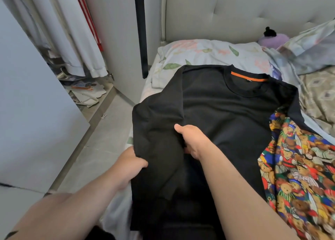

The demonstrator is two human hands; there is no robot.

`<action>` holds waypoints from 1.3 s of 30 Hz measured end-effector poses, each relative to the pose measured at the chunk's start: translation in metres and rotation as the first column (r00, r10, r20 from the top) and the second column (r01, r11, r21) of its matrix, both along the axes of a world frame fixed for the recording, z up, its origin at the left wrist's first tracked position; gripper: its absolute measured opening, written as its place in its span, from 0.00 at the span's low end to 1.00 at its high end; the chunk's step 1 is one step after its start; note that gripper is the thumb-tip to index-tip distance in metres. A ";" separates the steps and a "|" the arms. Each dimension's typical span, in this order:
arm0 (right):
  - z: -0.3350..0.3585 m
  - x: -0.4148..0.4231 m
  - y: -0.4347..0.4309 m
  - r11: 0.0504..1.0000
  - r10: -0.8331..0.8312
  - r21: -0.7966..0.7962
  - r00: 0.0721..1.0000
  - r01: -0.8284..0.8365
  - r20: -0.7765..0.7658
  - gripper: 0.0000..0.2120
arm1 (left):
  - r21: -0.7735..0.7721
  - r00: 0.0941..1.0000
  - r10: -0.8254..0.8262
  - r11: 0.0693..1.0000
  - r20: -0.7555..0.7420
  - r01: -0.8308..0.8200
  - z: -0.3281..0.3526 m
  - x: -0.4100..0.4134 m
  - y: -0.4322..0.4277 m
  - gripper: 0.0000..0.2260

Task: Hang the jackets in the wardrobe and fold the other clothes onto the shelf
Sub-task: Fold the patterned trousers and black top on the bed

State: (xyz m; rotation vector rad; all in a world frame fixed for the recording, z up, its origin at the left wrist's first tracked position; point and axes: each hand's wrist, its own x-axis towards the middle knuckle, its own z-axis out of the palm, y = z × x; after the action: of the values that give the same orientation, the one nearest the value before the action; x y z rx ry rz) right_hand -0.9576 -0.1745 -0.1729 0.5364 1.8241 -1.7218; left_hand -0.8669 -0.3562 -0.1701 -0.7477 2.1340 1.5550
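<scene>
A bed [315, 102] fills the right and centre of the view, backed by a pale padded headboard [235, 13]. On the left stands an open wardrobe [116, 40] with its plain white door [32, 103] swung out over the grey floor. White garments [76, 40] hang inside it above a clutter of papers.

The black T-shirt [226, 113] lies front-up on the bed, collar toward the headboard and hem toward the person. Its body is spread flat, while its left side and sleeve are lifted and bunched between the two hands. A teddy-bear print garment [299, 167] lies just beside it on the right, partly tucked under the shirt's right edge. A floral pillow [208, 53] sits beyond the collar, against the headboard.

The left hand [132, 161] grips the shirt's outer left edge. Its thumb is pressed on top of the cloth and its fingers are hidden beneath. The right hand [190, 140] holds a fold near the shirt's middle. Its thumb points away from the person and its fingers are curled into the fabric, closed on it.

A purple plush toy [273, 38] rests by the headboard at the far right. A thin orange strip [249, 76] lines the inside back of the collar
</scene>
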 end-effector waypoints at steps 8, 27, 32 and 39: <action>0.042 0.088 0.000 0.993 0.119 -0.004 0.980 -0.120 0.162 0.17 | 0.474 0.972 0.150 0.853 0.181 -0.220 0.035 0.025 -0.001 0.05; 0.083 0.220 0.022 0.391 0.716 0.915 0.657 -0.099 -0.235 0.27 | -0.038 0.972 -0.227 0.973 0.067 0.230 0.009 0.108 0.013 0.14; 0.114 0.243 -0.002 0.047 0.980 0.986 0.199 -0.158 -0.015 0.11 | 0.572 0.981 -0.058 0.818 0.185 -0.060 0.001 0.096 0.012 0.13; 0.108 0.241 -0.046 -0.062 0.891 0.933 0.402 -0.354 0.211 0.29 | 0.662 0.981 0.107 0.725 0.162 -0.189 0.010 0.082 0.018 0.12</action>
State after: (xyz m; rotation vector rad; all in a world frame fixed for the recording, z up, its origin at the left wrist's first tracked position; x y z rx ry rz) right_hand -0.7164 -0.2203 -0.0648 -0.5813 2.6362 0.1304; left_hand -0.7849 -0.3379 -0.1599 -0.7201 1.2700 2.1241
